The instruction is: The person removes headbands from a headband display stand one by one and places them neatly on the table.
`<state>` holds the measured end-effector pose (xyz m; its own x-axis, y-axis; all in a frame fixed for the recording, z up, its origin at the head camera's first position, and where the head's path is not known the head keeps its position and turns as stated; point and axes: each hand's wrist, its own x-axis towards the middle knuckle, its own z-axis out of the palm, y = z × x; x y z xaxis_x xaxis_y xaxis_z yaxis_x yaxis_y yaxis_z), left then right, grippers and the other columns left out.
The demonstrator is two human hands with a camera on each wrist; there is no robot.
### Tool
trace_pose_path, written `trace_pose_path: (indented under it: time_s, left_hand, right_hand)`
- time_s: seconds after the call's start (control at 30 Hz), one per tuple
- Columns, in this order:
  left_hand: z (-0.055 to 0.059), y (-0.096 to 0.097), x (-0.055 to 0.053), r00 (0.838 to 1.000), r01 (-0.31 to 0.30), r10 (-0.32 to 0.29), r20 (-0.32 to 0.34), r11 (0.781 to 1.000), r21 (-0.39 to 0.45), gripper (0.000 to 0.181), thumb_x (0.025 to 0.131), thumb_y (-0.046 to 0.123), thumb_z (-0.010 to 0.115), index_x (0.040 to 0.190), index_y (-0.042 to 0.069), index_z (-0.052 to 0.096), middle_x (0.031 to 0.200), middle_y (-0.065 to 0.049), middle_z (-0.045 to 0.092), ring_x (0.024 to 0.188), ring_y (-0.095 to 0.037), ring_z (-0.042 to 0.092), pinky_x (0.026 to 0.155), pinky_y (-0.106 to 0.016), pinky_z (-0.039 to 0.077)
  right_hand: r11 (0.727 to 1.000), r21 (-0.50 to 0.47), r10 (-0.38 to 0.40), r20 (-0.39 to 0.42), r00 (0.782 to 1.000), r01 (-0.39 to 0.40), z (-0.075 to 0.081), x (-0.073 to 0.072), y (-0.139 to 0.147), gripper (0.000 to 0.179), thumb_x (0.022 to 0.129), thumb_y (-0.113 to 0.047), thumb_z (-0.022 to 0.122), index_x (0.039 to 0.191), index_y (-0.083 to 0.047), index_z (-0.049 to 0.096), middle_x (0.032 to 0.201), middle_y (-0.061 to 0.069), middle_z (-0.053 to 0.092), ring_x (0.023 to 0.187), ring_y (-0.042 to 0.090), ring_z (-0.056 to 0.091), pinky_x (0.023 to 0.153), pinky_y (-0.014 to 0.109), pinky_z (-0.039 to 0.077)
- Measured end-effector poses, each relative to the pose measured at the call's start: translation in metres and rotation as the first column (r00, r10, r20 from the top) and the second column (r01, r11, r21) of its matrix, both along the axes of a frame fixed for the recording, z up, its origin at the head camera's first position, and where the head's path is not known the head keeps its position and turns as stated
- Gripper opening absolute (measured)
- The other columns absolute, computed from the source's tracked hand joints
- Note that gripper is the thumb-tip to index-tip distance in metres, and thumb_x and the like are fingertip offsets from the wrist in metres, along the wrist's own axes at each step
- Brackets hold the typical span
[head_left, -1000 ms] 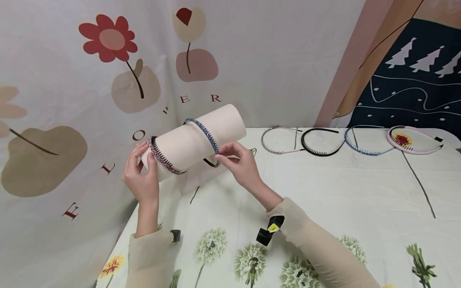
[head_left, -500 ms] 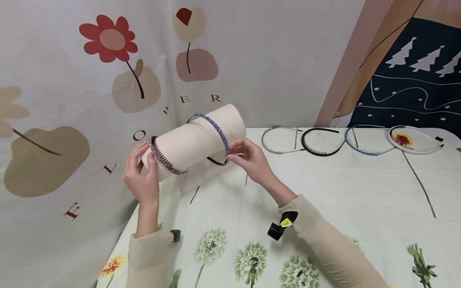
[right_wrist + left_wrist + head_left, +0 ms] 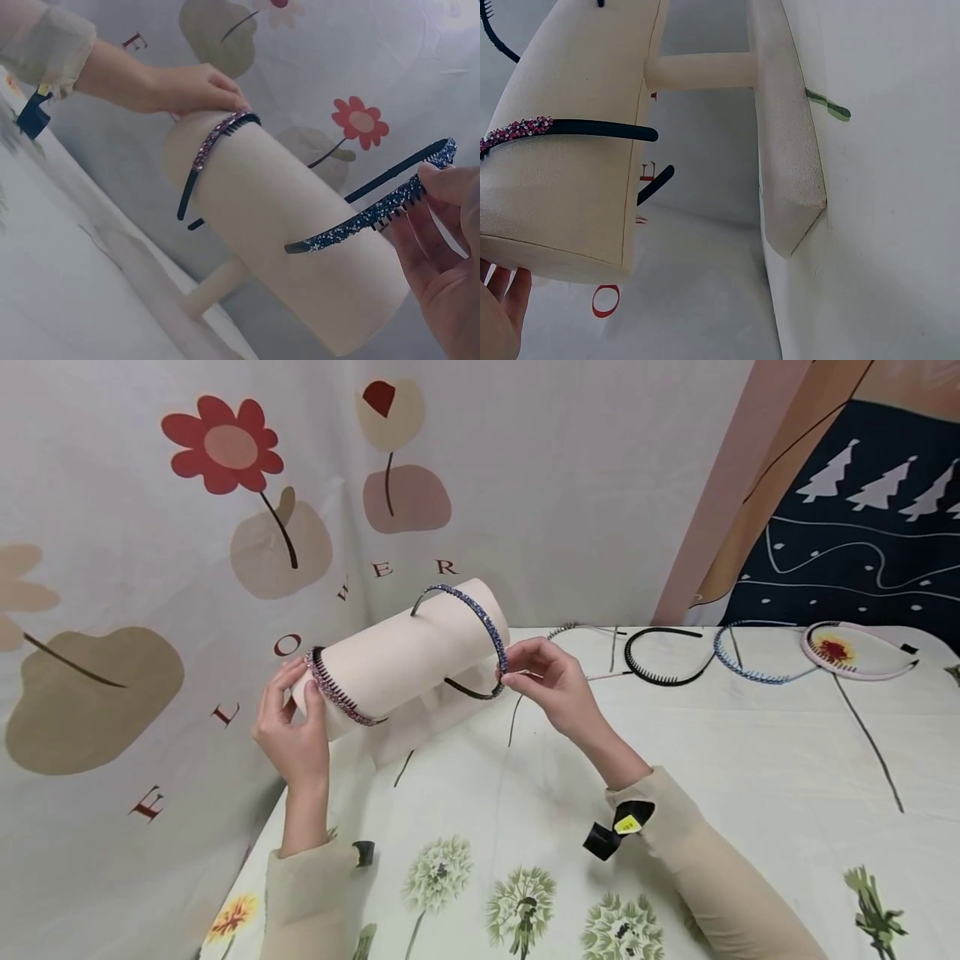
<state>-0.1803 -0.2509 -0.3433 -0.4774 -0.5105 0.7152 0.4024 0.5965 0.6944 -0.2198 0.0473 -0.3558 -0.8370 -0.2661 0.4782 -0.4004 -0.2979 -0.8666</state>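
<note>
A cream padded headband stand (image 3: 397,664) has a cylinder raised on a post (image 3: 701,71) above a flat base (image 3: 780,127). At the cylinder's left end, my left hand (image 3: 294,727) grips it with the thumb in front. Just beside those fingers sits a pink glittery headband (image 3: 333,693) with black teeth. My right hand (image 3: 558,689) pinches a blue glittery headband (image 3: 360,221) at its middle between thumb and fingers. Its two black ends lie on opposite sides of the cylinder, while its middle stands off toward the right.
Along the table's back lie a thin toothed headband (image 3: 573,627), partly behind the right hand, a black headband (image 3: 663,681), a blue one (image 3: 765,677) and a pale pink one (image 3: 847,673). A printed curtain (image 3: 585,485) hangs close behind the stand.
My right hand has drawn the blue headband rightward along the cylinder, and its middle now stands farther off it. The left hand and the pink glittery headband stay in place.
</note>
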Motion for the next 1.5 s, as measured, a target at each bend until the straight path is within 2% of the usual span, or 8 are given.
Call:
trace_pose_path:
  time_s: [0.17, 0.33, 0.63, 0.7, 0.83, 0.93, 1.23, 1.5]
  left_hand:
    - [0.000, 0.000, -0.001, 1.000, 0.003, -0.003, 0.003, 1.000, 0.001, 0.022, 0.089, -0.001, 0.062, 0.108, -0.007, 0.071, 0.119, -0.012, 0.073, 0.119, -0.013, 0.065, 0.095, -0.018, 0.054]
    - [-0.001, -0.001, -0.001, 1.000, -0.004, 0.004, 0.007, 1.000, -0.002, 0.022, 0.090, -0.001, 0.062, 0.108, -0.006, 0.072, 0.119, -0.011, 0.073, 0.119, -0.012, 0.065, 0.095, -0.018, 0.055]
    - [0.000, 0.001, 0.000, 1.000, -0.006, 0.006, 0.002, 1.000, 0.004, 0.022, 0.089, -0.001, 0.062, 0.108, -0.006, 0.072, 0.118, -0.013, 0.073, 0.118, -0.014, 0.065, 0.093, -0.016, 0.054]
    - [0.001, 0.002, 0.000, 1.000, -0.009, 0.009, 0.003, 1.000, 0.001, 0.022, 0.089, -0.001, 0.062, 0.108, -0.007, 0.072, 0.118, -0.013, 0.073, 0.118, -0.014, 0.065, 0.093, -0.015, 0.054]
    - [0.002, 0.003, 0.001, 1.000, -0.012, 0.012, 0.004, 1.000, -0.002, 0.022, 0.089, -0.002, 0.062, 0.108, -0.007, 0.072, 0.118, -0.014, 0.073, 0.118, -0.015, 0.066, 0.092, -0.014, 0.054]
    - [0.002, 0.003, 0.001, 1.000, -0.008, 0.008, 0.000, 1.000, 0.002, 0.022, 0.089, -0.002, 0.061, 0.107, -0.008, 0.072, 0.117, -0.014, 0.073, 0.117, -0.015, 0.066, 0.092, -0.015, 0.054]
    - [0.000, 0.001, 0.000, 1.000, 0.001, -0.001, -0.007, 1.000, 0.002, 0.022, 0.089, -0.001, 0.062, 0.107, -0.007, 0.072, 0.118, -0.013, 0.073, 0.118, -0.014, 0.065, 0.093, -0.015, 0.054]
    - [-0.001, 0.000, 0.000, 1.000, 0.000, 0.000, 0.000, 1.000, 0.001, 0.022, 0.089, -0.001, 0.062, 0.108, -0.006, 0.072, 0.118, -0.012, 0.073, 0.118, -0.014, 0.065, 0.093, -0.015, 0.054]
  right_hand:
    - [0.995, -0.093, 0.017, -0.036, 0.999, -0.020, 0.009, 0.007, 0.011, 0.033, 0.087, 0.012, 0.064, 0.103, -0.017, 0.065, 0.099, -0.007, 0.069, 0.092, 0.008, 0.067, 0.085, 0.021, 0.057]
    - [0.991, -0.134, -0.027, -0.045, 0.999, 0.021, 0.011, 0.009, 0.022, 0.035, 0.086, 0.012, 0.066, 0.104, -0.018, 0.067, 0.100, -0.006, 0.070, 0.091, 0.007, 0.067, 0.085, 0.021, 0.058]
    - [0.989, -0.090, -0.125, -0.044, 0.991, 0.121, 0.006, 0.009, 0.042, 0.042, 0.083, 0.017, 0.066, 0.111, -0.015, 0.066, 0.104, -0.006, 0.069, 0.094, 0.007, 0.066, 0.082, 0.021, 0.059]
    - [0.987, -0.074, -0.147, -0.046, 0.988, 0.143, 0.005, 0.009, 0.045, 0.041, 0.083, 0.017, 0.067, 0.113, -0.011, 0.066, 0.104, -0.006, 0.069, 0.094, 0.007, 0.066, 0.080, 0.020, 0.059]
    - [0.983, -0.032, -0.181, -0.051, 0.982, 0.179, 0.002, 0.009, 0.051, 0.038, 0.081, 0.017, 0.068, 0.117, 0.007, 0.062, 0.103, -0.005, 0.069, 0.092, 0.007, 0.066, 0.079, 0.020, 0.059]
    - [0.977, 0.016, -0.210, -0.045, 0.977, 0.211, 0.000, 0.010, 0.054, 0.040, 0.080, 0.016, 0.070, 0.119, 0.014, 0.059, 0.101, -0.006, 0.069, 0.091, 0.006, 0.066, 0.078, 0.019, 0.059]
    - [0.945, 0.180, -0.281, 0.022, 0.959, 0.273, -0.012, 0.009, 0.062, 0.040, 0.081, 0.009, 0.074, 0.120, 0.009, 0.062, 0.093, -0.011, 0.069, 0.087, 0.001, 0.066, 0.078, 0.015, 0.058]
    - [0.911, 0.315, -0.313, 0.106, 0.944, 0.267, -0.027, 0.002, 0.069, 0.035, 0.081, 0.005, 0.076, 0.114, 0.009, 0.064, 0.088, -0.005, 0.066, 0.079, -0.001, 0.064, 0.073, 0.013, 0.057]
